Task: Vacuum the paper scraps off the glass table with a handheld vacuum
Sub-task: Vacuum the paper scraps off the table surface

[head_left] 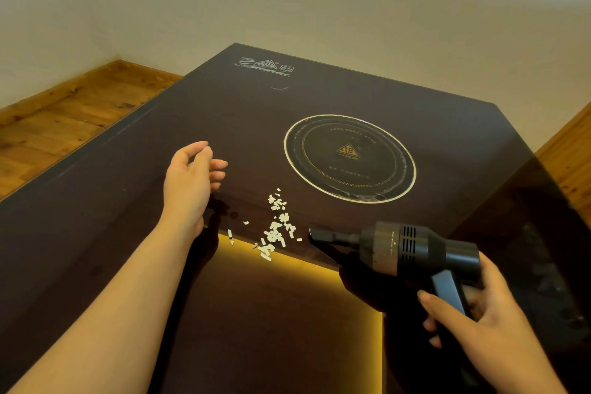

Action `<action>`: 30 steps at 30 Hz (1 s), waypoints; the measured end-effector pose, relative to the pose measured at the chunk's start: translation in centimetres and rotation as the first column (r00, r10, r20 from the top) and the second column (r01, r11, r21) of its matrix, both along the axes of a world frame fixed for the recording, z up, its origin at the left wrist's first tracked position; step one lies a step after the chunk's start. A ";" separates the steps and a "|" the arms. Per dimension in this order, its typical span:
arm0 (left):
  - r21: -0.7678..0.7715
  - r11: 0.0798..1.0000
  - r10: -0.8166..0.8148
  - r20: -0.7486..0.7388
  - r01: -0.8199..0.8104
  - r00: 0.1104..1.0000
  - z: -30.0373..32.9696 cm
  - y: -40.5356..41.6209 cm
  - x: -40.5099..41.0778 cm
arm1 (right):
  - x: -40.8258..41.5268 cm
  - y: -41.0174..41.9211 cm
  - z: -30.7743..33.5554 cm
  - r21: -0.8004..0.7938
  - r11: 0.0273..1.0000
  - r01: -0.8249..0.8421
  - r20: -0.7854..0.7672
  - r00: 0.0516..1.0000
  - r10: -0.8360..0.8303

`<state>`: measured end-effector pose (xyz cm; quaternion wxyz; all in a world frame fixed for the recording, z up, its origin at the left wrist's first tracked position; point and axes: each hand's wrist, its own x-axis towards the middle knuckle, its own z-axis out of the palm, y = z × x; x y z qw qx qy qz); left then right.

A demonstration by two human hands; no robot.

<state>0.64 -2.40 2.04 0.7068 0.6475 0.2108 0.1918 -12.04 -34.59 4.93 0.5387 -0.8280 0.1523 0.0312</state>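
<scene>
The right hand (473,313) is gripping the handheld vacuum (412,249), its nozzle nearing the paper scraps (276,229) at nine o'clock; the left hand (192,179) is hovering loosely open, holding nothing. Next, I judge: sweeping the nozzle across the surface (128,169).

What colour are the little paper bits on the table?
White. The paper scraps show clearly against the dark glass table in the head view.

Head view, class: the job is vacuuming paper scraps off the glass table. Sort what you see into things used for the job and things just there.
For the job: handheld vacuum, paper scraps, glass table, right hand.

Just there: round burner ring, printed logo, wooden floor, idle left hand.
</scene>
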 end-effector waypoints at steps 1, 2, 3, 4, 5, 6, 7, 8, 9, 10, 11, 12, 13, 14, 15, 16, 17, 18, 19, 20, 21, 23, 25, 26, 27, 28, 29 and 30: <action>0.000 1.000 -0.001 0.000 0.001 1.000 0.0 0.0 0.0 | 0.0 -0.1 0.0 0.003 1.000 -0.003 -0.004 1.000 0.003; 0.000 1.000 -0.001 0.000 0.001 1.000 0.0 0.0 0.0 | -0.1 -0.1 -0.1 0.005 1.000 -0.004 -0.006 1.000 0.004; -0.002 1.000 -0.001 0.000 0.001 1.000 0.0 0.0 0.0 | -0.1 -0.2 -0.1 0.007 1.000 -0.005 -0.008 1.000 0.005; -0.003 1.000 -0.001 0.000 0.001 1.000 0.0 0.1 0.0 | -0.1 -0.2 -0.1 0.009 1.000 -0.007 -0.009 1.000 0.007; -0.004 1.000 -0.001 0.000 0.001 1.000 0.0 0.0 0.0 | -0.2 -0.2 0.0 0.010 1.000 -0.009 -0.011 1.000 0.009; -0.004 1.000 -0.001 0.000 0.001 1.000 0.0 0.1 0.0 | -0.2 -0.1 0.0 0.012 1.000 -0.011 -0.012 1.000 0.012; -0.003 1.000 0.000 0.000 0.000 1.000 0.0 0.0 0.0 | -0.2 -0.1 0.0 0.014 1.000 -0.013 -0.012 1.000 0.013; -0.003 1.000 0.000 0.001 0.000 1.000 0.0 0.0 0.0 | -0.2 0.0 0.0 0.015 1.000 -0.014 -0.009 1.000 0.014; -0.003 1.000 -0.001 0.002 0.001 1.000 -0.1 0.0 0.0 | -0.1 0.0 0.0 0.015 1.000 -0.015 -0.007 1.000 0.015; -0.003 1.000 -0.003 0.002 0.003 1.000 -0.1 0.1 0.0 | -0.1 0.1 0.0 0.015 1.000 -0.016 -0.004 1.000 0.016; -0.004 1.000 -0.003 0.002 0.003 1.000 -0.1 0.1 0.0 | -0.1 0.1 0.0 0.016 1.000 -0.017 -0.004 1.000 0.017; -0.004 1.000 -0.002 0.001 0.002 1.000 -0.1 0.1 0.0 | -0.1 0.1 -0.1 0.018 1.000 -0.018 -0.007 1.000 0.018; -0.004 1.000 -0.001 0.000 0.001 1.000 -0.1 0.1 0.0 | -0.1 0.2 -0.1 0.019 1.000 -0.020 -0.011 1.000 0.020; -0.005 1.000 -0.001 0.000 0.001 1.000 -0.1 0.1 0.0 | -0.1 0.3 -0.1 0.015 1.000 -0.021 -0.015 1.000 0.021; -0.004 1.000 -0.001 -0.001 0.001 1.000 -0.1 0.0 0.0 | -0.1 0.3 -0.1 0.011 1.000 -0.023 -0.019 1.000 0.023; -0.003 1.000 0.000 -0.002 0.000 1.000 -0.1 0.1 0.0 | -0.1 0.3 -0.1 0.008 1.000 -0.024 -0.022 0.999 0.024; -0.003 1.000 0.000 -0.004 0.000 1.000 -0.1 0.1 0.0 | 0.0 0.4 -0.1 0.009 1.000 -0.023 -0.024 0.999 0.023; -0.003 1.000 0.000 -0.004 0.000 1.000 0.0 0.1 0.0 | 0.0 0.4 -0.1 0.010 1.000 -0.022 -0.024 0.999 0.022; -0.003 1.000 -0.001 -0.004 0.001 1.000 0.0 0.1 0.0 | 0.0 0.4 -0.1 0.011 1.000 -0.020 -0.023 1.000 0.020; -0.003 1.000 -0.002 -0.003 0.002 1.000 -0.1 0.1 0.0 | 0.0 0.4 -0.1 0.011 1.000 -0.018 -0.022 1.000 0.019; -0.003 1.000 -0.001 -0.003 0.001 1.000 -0.1 0.1 0.0 | 0.0 0.4 -0.1 0.010 1.000 -0.017 -0.021 1.000 0.017; -0.002 1.000 0.000 0.000 0.000 1.000 -0.1 0.1 0.0 | 0.0 0.4 -0.2 0.008 1.000 -0.017 -0.016 1.000 0.017; -0.003 1.000 0.002 0.000 -0.002 1.000 -0.1 0.0 0.0 | 0.0 0.5 -0.3 0.007 1.000 -0.018 -0.011 1.000 0.018; -0.005 1.000 0.001 0.001 -0.001 1.000 -0.1 0.0 0.0 | 0.0 0.5 -0.3 0.008 1.000 -0.019 -0.011 1.000 0.019; -0.006 1.000 0.000 0.003 0.000 1.000 -0.1 0.0 0.1 | 0.1 0.5 -0.3 0.006 1.000 -0.020 -0.011 1.000 0.020; -0.007 1.000 -0.001 0.004 0.001 1.000 -0.1 0.0 0.0 | 0.1 0.5 -0.3 0.004 1.000 -0.021 -0.011 1.000 0.021; -0.007 1.000 -0.002 0.005 0.002 1.000 -0.1 0.0 0.0 | 0.1 0.5 -0.3 0.003 1.000 -0.022 -0.010 1.000 0.022; -0.008 1.000 -0.003 0.006 0.003 1.000 -0.1 0.0 0.0 | 0.1 0.5 -0.3 0.005 1.000 -0.022 -0.008 1.000 0.022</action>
